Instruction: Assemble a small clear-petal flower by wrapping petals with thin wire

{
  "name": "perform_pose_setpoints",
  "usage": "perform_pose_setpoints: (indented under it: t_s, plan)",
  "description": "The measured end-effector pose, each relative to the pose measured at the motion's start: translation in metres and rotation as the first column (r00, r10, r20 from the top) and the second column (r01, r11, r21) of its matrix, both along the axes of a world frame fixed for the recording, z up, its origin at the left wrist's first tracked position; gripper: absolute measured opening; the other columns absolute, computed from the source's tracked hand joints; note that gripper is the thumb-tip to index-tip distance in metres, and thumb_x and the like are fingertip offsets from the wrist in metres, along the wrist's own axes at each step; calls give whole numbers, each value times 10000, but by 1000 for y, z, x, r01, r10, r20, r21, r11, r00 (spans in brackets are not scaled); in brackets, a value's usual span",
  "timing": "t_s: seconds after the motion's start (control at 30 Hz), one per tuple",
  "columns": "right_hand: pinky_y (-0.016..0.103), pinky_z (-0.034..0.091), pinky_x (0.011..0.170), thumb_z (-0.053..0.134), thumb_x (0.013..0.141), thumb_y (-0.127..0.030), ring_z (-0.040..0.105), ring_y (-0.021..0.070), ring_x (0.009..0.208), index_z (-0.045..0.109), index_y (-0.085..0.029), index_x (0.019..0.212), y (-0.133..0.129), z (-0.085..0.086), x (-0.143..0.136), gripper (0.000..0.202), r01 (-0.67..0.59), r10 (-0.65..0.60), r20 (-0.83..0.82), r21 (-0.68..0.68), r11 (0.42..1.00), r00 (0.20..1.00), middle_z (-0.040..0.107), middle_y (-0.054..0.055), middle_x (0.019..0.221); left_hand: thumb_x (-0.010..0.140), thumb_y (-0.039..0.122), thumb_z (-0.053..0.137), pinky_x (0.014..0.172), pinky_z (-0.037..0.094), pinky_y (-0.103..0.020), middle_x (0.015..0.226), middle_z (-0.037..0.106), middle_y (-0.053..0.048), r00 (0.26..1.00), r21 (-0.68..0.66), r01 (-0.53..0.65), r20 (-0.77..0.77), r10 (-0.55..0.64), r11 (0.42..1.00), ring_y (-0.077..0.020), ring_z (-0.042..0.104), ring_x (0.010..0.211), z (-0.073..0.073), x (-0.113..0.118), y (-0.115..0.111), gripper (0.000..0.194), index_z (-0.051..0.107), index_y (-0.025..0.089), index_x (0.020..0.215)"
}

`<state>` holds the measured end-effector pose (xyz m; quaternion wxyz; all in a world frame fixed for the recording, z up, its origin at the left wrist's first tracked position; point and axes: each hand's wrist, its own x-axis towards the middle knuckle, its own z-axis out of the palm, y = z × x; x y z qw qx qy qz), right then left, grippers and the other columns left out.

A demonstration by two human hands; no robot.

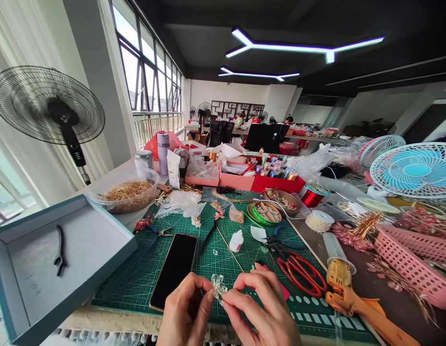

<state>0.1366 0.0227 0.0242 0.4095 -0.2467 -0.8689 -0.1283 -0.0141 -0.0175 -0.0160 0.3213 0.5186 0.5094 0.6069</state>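
Between my two hands, just above the front of the green cutting mat (136, 283), is a small clear beaded flower (217, 283). My left hand (189, 307) pinches its left side between thumb and forefinger. On the other side, the fingertips of my right hand (261, 302) close on its lower right edge. A black phone (175, 269) lies to the left of my hands. Beyond them stand a small white bottle (236, 241) and a thin stick (230, 250) lying slantwise. Red-handled scissors (302, 274) rest to the right.
A shallow box (39, 259) with a black hair piece inside is at the left. At the right are an orange glue gun (347, 293), a pink basket (414, 269) and a blue fan (417, 169). Pliers (280, 240), a bead bowl (266, 213) and red boxes (277, 185) stand farther back.
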Motion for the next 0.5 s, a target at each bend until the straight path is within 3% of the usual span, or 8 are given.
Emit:
perform_pose_setpoints:
  t_s: [0.17,0.5]
  plan:
    - [446,402,864,605,736,-120,562,167,648,597,-241,814,-2,-1,-2,144,64,-69,74,71,995,995,615,0,716,812,382,545,456,296,-222,599,507,4,995,24,-88,-46,89,996,-106,390,486,1,4,-1,230,590,190,694]
    - [475,332,939,589,692,-87,565,159,578,587,-251,840,-5,-3,-6,221,116,-121,18,179,977,992,648,-29,654,811,370,542,441,323,-222,575,534,-1,975,76,-182,-111,190,980,-115,423,463,-10,6,-1,210,594,213,682]
